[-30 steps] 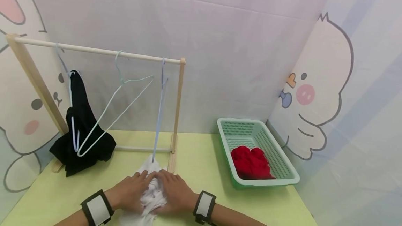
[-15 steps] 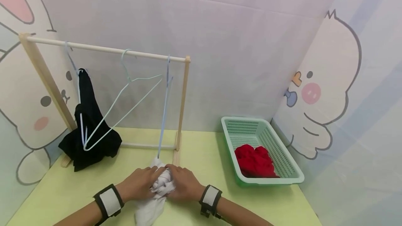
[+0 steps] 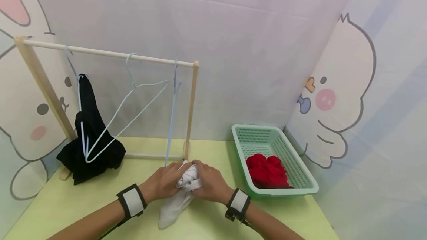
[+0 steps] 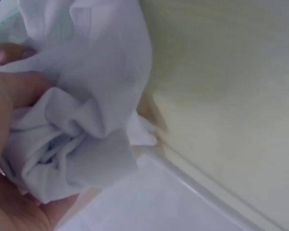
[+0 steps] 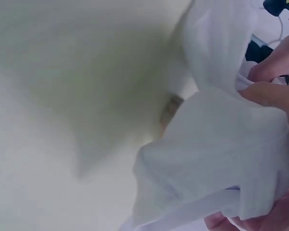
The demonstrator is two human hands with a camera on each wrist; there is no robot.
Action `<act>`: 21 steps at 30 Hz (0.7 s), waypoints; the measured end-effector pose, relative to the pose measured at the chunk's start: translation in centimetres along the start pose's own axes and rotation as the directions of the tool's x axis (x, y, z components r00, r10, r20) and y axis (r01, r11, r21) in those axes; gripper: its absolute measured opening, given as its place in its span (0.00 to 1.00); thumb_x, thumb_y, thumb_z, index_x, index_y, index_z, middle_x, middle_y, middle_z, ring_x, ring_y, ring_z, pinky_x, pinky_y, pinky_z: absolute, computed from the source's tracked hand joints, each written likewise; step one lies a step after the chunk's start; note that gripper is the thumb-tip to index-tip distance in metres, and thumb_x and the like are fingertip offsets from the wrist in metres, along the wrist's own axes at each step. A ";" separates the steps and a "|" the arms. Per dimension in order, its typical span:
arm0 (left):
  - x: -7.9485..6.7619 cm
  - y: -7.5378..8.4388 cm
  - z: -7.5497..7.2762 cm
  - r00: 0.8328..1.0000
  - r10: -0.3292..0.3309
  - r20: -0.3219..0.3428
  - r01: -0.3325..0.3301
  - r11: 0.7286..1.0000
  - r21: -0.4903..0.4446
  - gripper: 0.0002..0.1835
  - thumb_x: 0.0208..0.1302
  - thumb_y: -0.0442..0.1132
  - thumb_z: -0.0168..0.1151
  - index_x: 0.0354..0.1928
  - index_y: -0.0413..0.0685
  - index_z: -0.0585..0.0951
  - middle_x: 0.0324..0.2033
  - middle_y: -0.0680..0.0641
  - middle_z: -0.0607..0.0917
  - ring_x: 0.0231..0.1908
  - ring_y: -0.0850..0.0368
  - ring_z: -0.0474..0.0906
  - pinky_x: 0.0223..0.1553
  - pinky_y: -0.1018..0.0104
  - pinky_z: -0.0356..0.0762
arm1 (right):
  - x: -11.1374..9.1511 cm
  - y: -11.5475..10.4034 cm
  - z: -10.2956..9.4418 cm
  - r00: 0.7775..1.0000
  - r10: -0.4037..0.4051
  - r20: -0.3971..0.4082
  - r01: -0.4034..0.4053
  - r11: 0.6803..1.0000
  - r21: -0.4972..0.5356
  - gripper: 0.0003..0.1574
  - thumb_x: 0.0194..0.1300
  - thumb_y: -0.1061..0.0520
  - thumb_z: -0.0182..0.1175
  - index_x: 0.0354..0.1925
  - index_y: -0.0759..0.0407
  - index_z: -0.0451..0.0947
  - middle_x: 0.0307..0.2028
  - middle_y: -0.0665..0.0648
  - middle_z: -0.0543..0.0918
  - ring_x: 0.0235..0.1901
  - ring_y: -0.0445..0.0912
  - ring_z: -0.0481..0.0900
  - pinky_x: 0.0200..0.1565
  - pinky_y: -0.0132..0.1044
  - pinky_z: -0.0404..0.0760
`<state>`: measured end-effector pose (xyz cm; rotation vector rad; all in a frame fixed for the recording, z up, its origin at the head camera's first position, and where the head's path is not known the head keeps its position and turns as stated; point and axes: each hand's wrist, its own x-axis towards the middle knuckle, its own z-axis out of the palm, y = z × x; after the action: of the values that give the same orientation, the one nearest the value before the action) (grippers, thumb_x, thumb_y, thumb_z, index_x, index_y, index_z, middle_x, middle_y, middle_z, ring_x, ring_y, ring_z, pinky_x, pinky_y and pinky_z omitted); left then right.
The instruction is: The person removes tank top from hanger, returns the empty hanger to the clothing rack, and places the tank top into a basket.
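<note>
A bunched white cloth garment is gripped between both hands above the table, its loose end hanging toward me. My left hand holds the left side of the bundle and my right hand the right side. In the left wrist view the white garment shows gathered folds between thumb and fingers. From the right wrist, the garment drapes down from the fingers. The lower end of a pale blue hanger stands just behind the left hand; whether it touches the garment is hidden.
A wooden rack carries a bare mint hanger and another hanger with a black garment. To the right, a green basket holds a red cloth. Curtained walls enclose the yellow table.
Both hands have lifted the white garment and shifted it right and away from me. More of its loose end now hangs below the hands. Rack and basket have stayed put.
</note>
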<state>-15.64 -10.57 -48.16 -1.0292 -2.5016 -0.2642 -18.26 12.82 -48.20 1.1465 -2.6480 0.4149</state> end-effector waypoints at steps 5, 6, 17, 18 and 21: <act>3.9 1.0 0.0 0.999 -0.001 -0.054 0.003 0.999 0.043 0.44 0.54 0.35 0.83 0.73 0.43 0.73 0.50 0.40 0.82 0.39 0.48 0.84 0.23 0.62 0.80 | -0.1 2.1 -2.8 0.997 0.017 -0.079 -0.019 1.000 -0.022 0.58 0.50 0.50 0.86 0.71 0.63 0.66 0.55 0.60 0.85 0.47 0.53 0.87 0.44 0.48 0.87; 4.7 1.2 0.0 0.997 0.003 -0.072 0.000 0.999 0.053 0.43 0.54 0.35 0.83 0.73 0.44 0.74 0.50 0.41 0.82 0.38 0.48 0.83 0.22 0.62 0.79 | -0.2 2.5 -3.3 0.996 0.025 -0.088 -0.027 0.999 -0.022 0.58 0.50 0.51 0.86 0.71 0.64 0.66 0.55 0.61 0.85 0.47 0.52 0.87 0.43 0.48 0.87; 11.8 3.6 0.6 0.979 0.003 -0.202 0.015 0.996 0.090 0.39 0.60 0.31 0.78 0.74 0.54 0.76 0.58 0.39 0.82 0.48 0.43 0.84 0.26 0.59 0.83 | -1.6 6.0 -8.9 0.984 0.112 -0.140 -0.122 0.990 -0.067 0.53 0.54 0.52 0.84 0.70 0.67 0.67 0.50 0.61 0.85 0.40 0.51 0.87 0.36 0.45 0.87; 12.4 3.8 0.6 0.977 0.002 -0.213 0.018 0.996 0.091 0.39 0.61 0.31 0.78 0.74 0.54 0.76 0.59 0.39 0.81 0.48 0.43 0.84 0.27 0.59 0.84 | -1.7 6.3 -9.5 0.983 0.116 -0.143 -0.126 0.990 -0.064 0.54 0.55 0.52 0.83 0.70 0.68 0.67 0.50 0.62 0.85 0.40 0.52 0.87 0.36 0.45 0.87; 14.4 4.5 0.3 0.970 -0.006 -0.245 0.028 0.996 0.087 0.38 0.62 0.31 0.78 0.74 0.55 0.77 0.59 0.39 0.81 0.49 0.42 0.84 0.28 0.58 0.86 | -1.9 7.1 -11.4 0.978 0.139 -0.153 -0.153 0.985 -0.083 0.54 0.56 0.53 0.82 0.72 0.68 0.66 0.47 0.62 0.86 0.37 0.51 0.86 0.33 0.44 0.86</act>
<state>-21.75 1.70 -41.96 -0.8827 -2.2794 -0.2637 -21.09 22.66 -39.35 0.8620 -2.6011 0.3797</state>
